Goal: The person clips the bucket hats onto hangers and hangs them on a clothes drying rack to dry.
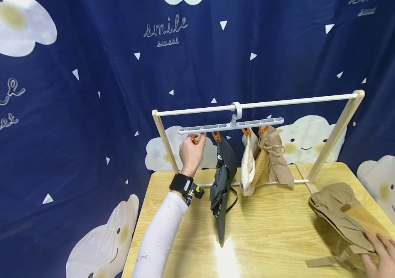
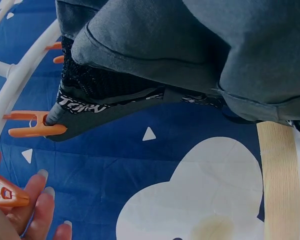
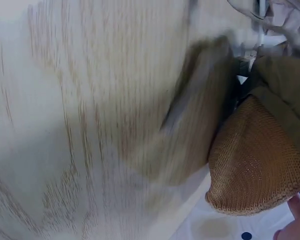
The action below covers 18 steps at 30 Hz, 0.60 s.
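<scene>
My left hand (image 1: 192, 150) is raised to the left end of a white clip hanger (image 1: 230, 125) and pinches an orange clip (image 1: 194, 138) there. In the left wrist view the same clip (image 2: 9, 193) sits between my fingers (image 2: 37, 192). The clip beside it (image 2: 36, 125) grips a black cap (image 1: 222, 173) that hangs down to the table. A cream hat (image 1: 248, 164) and a tan hat (image 1: 274, 156) hang from further clips. My right hand (image 1: 388, 256) lies with spread fingers on a tan hat (image 1: 343, 214) at the table's right front; its woven part (image 3: 257, 162) fills the right wrist view.
The hanger hooks over a white rail (image 1: 287, 102) on a wooden frame (image 1: 336, 133) at the back of a wooden table (image 1: 270, 231). A dark blue cloud-print curtain (image 1: 79, 116) surrounds the table. A tan strap (image 1: 320, 261) lies by my right hand.
</scene>
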Motion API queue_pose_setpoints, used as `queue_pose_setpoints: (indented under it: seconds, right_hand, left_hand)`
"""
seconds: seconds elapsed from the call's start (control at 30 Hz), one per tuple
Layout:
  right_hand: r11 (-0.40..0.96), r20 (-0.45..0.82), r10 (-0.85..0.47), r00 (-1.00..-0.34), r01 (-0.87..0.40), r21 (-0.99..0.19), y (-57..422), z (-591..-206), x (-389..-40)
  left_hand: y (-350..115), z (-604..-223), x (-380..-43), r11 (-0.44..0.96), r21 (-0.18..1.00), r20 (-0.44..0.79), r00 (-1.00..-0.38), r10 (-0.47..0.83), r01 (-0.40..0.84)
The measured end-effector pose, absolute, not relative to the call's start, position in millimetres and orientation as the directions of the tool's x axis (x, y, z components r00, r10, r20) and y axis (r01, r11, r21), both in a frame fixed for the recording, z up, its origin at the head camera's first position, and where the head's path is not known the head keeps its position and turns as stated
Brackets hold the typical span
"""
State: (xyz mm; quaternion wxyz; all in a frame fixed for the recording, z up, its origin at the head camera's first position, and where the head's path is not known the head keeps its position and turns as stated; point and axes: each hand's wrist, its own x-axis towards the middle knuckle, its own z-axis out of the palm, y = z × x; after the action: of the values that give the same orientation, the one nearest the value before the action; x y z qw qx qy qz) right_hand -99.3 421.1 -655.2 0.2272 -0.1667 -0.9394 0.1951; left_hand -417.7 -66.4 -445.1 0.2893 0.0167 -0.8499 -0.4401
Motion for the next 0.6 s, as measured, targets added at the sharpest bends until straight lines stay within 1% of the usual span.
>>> queue_pose_setpoints:
  seconds: [0.07, 0.2, 0.3, 0.4, 0.47, 0.6]
  right_hand:
    - [0.841, 0.331, 0.437, -0.836, 0.249, -0.480, 418.8, -655.0, -100.7]
    - [0.862, 0.393, 0.402, -0.827, 0.197, -0.467, 422.7, -651.2, -105.7]
    - [0.872, 0.384, 0.389, -0.837, 0.200, -0.447, 422.6, -645.1, -107.5]
    - [0.861, 0.382, 0.412, -0.827, 0.216, -0.461, 417.3, -640.6, -107.2]
    - [0.854, 0.408, 0.429, -0.806, 0.214, -0.475, 412.3, -638.6, -107.5]
    - [0.849, 0.508, 0.448, -0.735, 0.172, -0.500, 403.2, -636.0, -108.8]
  left_hand:
    - [-66.6, -444.2, -418.2, 0.619, 0.752, 0.474, -0.838, -0.271, 0.225]
    - [-68.3, -442.3, -417.3, 0.644, 0.739, 0.453, -0.854, -0.255, 0.200]
    - [-70.8, -440.2, -415.6, 0.661, 0.730, 0.431, -0.868, -0.247, 0.174]
    - [-73.7, -438.2, -415.5, 0.666, 0.724, 0.432, -0.870, -0.236, 0.179]
    - [-75.7, -436.4, -416.6, 0.668, 0.717, 0.449, -0.865, -0.224, 0.199]
    - [-79.1, -431.4, -417.8, 0.690, 0.687, 0.467, -0.866, -0.180, 0.227]
